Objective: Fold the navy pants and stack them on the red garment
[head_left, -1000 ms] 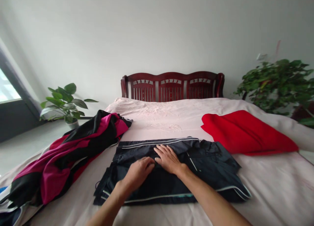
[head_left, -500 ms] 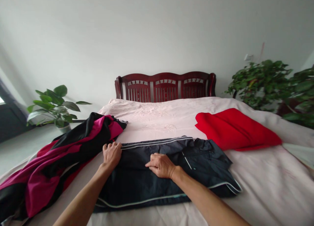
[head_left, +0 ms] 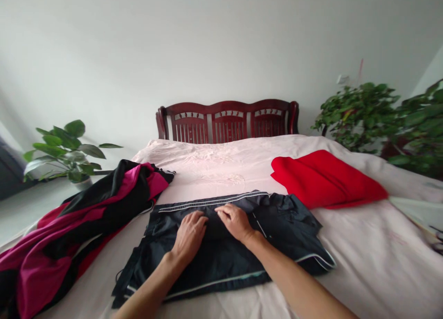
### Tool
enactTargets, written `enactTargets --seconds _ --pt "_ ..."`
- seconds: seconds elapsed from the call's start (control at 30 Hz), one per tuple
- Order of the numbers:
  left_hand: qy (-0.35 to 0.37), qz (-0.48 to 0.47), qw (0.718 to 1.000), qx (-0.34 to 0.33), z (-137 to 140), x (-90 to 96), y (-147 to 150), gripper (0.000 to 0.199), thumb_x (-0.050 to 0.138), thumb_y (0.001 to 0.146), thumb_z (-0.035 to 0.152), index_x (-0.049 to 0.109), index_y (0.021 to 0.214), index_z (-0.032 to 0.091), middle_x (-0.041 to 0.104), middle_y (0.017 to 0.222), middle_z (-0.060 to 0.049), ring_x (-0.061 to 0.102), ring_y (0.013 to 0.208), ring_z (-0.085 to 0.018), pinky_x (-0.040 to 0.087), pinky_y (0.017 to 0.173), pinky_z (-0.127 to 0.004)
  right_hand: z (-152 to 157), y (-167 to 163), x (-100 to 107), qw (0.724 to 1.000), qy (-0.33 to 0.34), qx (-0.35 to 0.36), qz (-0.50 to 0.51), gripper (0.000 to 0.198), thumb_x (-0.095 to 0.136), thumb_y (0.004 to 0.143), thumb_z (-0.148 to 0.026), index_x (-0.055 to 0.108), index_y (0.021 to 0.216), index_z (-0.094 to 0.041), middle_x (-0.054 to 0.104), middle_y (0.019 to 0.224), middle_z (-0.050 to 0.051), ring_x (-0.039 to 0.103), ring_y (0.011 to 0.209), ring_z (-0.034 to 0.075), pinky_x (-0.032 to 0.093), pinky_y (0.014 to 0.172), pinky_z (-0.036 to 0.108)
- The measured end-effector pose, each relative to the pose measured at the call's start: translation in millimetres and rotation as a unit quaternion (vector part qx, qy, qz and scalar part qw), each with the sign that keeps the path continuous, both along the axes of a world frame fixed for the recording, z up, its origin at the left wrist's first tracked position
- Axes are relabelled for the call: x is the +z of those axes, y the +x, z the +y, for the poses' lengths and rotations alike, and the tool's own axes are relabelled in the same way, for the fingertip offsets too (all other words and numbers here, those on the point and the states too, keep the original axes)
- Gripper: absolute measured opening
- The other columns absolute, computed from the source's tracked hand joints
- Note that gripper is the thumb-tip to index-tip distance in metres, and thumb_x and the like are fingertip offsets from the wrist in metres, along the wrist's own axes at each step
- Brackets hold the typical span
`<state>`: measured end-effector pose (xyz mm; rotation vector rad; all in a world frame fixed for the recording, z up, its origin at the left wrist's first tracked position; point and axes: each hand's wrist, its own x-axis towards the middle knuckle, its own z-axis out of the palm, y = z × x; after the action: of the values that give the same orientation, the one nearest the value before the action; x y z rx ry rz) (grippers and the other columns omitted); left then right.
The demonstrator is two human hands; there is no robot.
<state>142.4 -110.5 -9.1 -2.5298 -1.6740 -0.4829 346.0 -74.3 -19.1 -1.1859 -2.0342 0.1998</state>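
Folded navy track pants (head_left: 221, 259) with white piping lie flat across the front of the bed, a thin cord loop showing at their left end. On the left-centre of the fabric rests my left hand (head_left: 191, 231), palm down, its fingers a little bent and holding nothing. My right hand (head_left: 236, 222) lies close beside it, with a small gap between the two. Its fingers are loosely bent on the cloth near the upper piping, and nothing is gripped. Both forearms cover parts of the lower edge of the pants.
A black and magenta garment (head_left: 114, 208) lies crumpled on the left, with red cloth under it. A folded red garment (head_left: 328, 180) is on the right. The pink bedsheet (head_left: 221, 171) reaches a wooden headboard (head_left: 228, 120). Potted plants (head_left: 69, 148) stand on both sides.
My left hand has left the pants' upper left corner and moved right to the middle; the left end now lies spread farther left. My right hand has shifted slightly up and right.
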Motion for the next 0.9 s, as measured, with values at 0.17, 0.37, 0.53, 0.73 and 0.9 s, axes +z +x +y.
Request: enactTargets --seconds 0.17,0.37,0.53,0.73,0.9 --pt "-0.020 -0.039 0.991 -0.123 -28 7.2 53 0.028 0.044 0.102 0.026 0.072 0.101 0.025 0.071 0.101 -0.003 0.063 0.095 -0.018 0.051 0.089 -0.030 27 57 25 0.972 0.010 -0.172 -0.162 0.031 0.050 0.098 -0.028 0.069 0.122 -0.024 0.069 0.125 0.007 0.056 0.118 0.023 0.039 0.104 0.036" --pt "-0.084 0.005 0.995 -0.047 -24 11.5 134 0.024 0.053 0.095 0.022 0.066 0.114 0.015 0.067 0.111 -0.012 0.063 0.105 -0.027 0.051 0.091 -0.039 57 89 30 0.946 -0.046 -0.167 -0.276 0.027 0.061 0.093 -0.038 0.073 0.111 -0.023 0.071 0.119 0.009 0.053 0.121 0.026 0.033 0.106 0.040" --pt "-0.109 0.003 0.994 -0.017 -12 3.9 147 0.035 0.038 0.094 0.007 0.067 0.113 0.012 0.066 0.110 -0.016 0.063 0.104 -0.028 0.050 0.088 -0.039 71 92 33 0.942 -0.081 -0.129 -0.299 0.025 0.058 0.095 -0.043 0.074 0.103 -0.025 0.073 0.110 0.007 0.060 0.110 0.021 0.040 0.094 0.031" --pt "-0.132 -0.005 0.991 -0.033 -13 0.8 139 0.038 0.040 0.091 0.006 0.068 0.114 0.017 0.065 0.112 -0.014 0.062 0.103 -0.025 0.051 0.084 -0.033 88 88 30 0.947 -0.095 -0.146 -0.269 0.031 0.059 0.093 -0.050 0.072 0.107 -0.025 0.074 0.108 0.009 0.065 0.100 0.021 0.044 0.085 0.029" --pt "-0.129 -0.025 0.991 -0.039 -13 -4.0 132 0.039 0.042 0.093 0.013 0.068 0.120 0.024 0.065 0.113 -0.010 0.062 0.104 -0.023 0.051 0.086 -0.031 95 90 22 0.953 -0.098 -0.178 -0.226 0.031 0.053 0.097 -0.046 0.070 0.114 -0.026 0.074 0.110 0.007 0.066 0.097 0.019 0.044 0.083 0.026"
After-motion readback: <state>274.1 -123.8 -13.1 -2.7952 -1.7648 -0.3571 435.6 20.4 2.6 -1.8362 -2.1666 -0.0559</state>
